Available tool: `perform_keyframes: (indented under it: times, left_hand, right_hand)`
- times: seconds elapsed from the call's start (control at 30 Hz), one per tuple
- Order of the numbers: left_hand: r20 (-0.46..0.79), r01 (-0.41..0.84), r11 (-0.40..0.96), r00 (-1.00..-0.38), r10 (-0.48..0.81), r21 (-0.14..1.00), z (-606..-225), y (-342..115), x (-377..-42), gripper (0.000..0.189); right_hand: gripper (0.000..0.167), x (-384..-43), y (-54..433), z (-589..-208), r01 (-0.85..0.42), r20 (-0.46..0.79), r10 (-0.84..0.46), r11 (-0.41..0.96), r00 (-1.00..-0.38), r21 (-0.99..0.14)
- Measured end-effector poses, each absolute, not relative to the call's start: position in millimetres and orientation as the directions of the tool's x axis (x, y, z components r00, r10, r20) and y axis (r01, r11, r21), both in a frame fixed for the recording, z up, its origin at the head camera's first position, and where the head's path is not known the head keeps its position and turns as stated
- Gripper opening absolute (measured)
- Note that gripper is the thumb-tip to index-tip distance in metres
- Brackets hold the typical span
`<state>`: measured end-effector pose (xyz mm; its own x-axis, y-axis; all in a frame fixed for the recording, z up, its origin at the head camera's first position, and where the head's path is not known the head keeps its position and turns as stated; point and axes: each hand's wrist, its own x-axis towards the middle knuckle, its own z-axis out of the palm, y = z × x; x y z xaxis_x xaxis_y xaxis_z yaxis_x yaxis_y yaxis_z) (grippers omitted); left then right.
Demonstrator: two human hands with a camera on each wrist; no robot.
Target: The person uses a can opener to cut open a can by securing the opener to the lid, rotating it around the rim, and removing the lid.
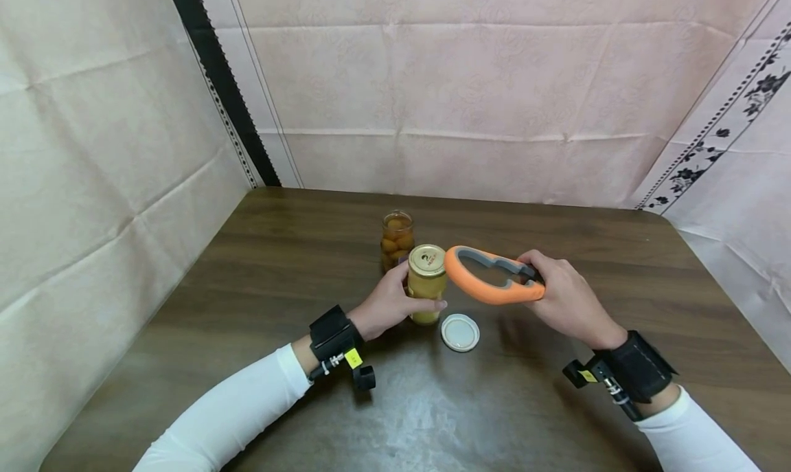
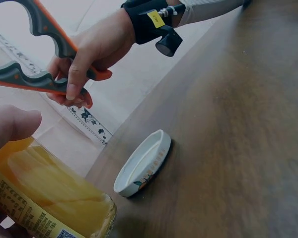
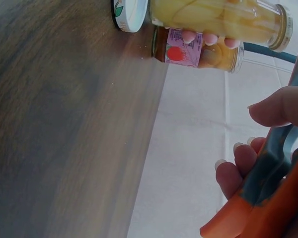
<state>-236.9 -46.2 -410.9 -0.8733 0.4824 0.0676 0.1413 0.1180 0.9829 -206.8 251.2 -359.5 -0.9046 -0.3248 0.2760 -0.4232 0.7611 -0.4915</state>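
My left hand grips a glass jar of yellow fruit, thumb on the near side. The jar stands upright with its gold lid on. In my right hand is an orange and grey jar opener, held at one end. Its wide looped end points left, close beside the lid; whether they touch I cannot tell. The right wrist view shows my thumb and fingers around the opener's grey grips. Left fingertips show beneath the yellow jar in that view.
Behind the held jar stands a lidless glass jar of orange-brown fruit, with a purple label. A white lid lies inside up on the wooden table, in front of the yellow jar. Pale cloth hangs around the table.
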Motion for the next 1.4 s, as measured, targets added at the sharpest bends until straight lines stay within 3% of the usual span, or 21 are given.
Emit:
perform_keyframes:
  times: [0.7,1.4]
  left_hand:
    - [-0.002,0.089,0.146,-0.85,0.527,0.985,-410,-67,-210,0.073]
    - [0.003,0.121,0.167,-0.819,0.574,0.979,-416,-69,-213,0.072]
  right_hand:
    - [0.021,-203,246,-364,-0.393,0.216,-0.329,0.762,-0.92,-0.514]
    - [0.023,-200,239,-362,-0.433,0.252,-0.352,0.763,-0.901,-0.48]
